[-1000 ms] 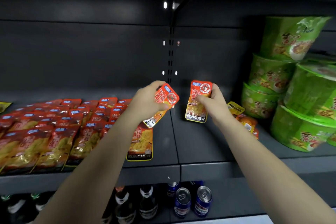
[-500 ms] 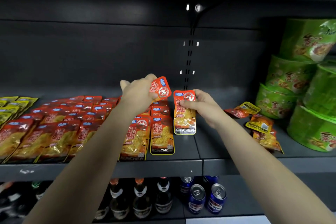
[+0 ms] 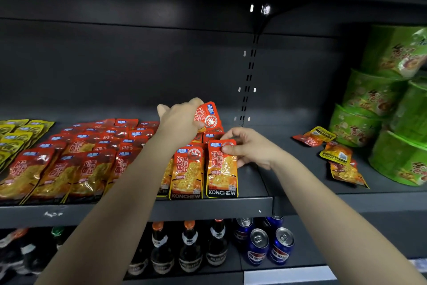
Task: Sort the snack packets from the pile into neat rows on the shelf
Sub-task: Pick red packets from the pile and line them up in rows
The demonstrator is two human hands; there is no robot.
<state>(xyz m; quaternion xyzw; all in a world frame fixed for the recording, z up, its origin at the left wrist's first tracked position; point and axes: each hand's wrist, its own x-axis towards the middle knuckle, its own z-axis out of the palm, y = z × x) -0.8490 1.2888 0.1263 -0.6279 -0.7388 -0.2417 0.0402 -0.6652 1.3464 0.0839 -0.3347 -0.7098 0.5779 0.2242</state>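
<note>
- Pinching the top seal of a red snack packet (image 3: 222, 168), the right hand (image 3: 250, 149) had thumb and fingers closed on that upper edge; the packet's long axis ran away from the fingers toward the shelf's front lip (image 3: 208, 207), its "KONCHEW" end lying nearest that lip.
- The packet lay directly below and slightly inward of the right fingertips (image 3: 231, 150), just beside the last packet of the front row (image 3: 187, 172); the two seemed parallel, edges close or touching; which of these I could not tell.
- The left hand (image 3: 179, 120) was clenched around a second red packet (image 3: 208, 116), held up above the rows and tilted; only its upper part showed past the knuckles; it sat beyond and above the right fingers.
- Judged from this, the coming move turned on the gap at the right end of the row; the right hand was the nearer one to that slot, and its packet looked nearly seated, needing only a release once its sides squared with the neighbour.
- The loose pile (image 3: 336, 156) lay well apart, outward of the right hand, near the green tubs (image 3: 392, 127); its packets lay at mixed angles, so each would likely need turning lengthwise before joining a row.
- The left hand's packet would, I judged, go further back in the same column.
</note>
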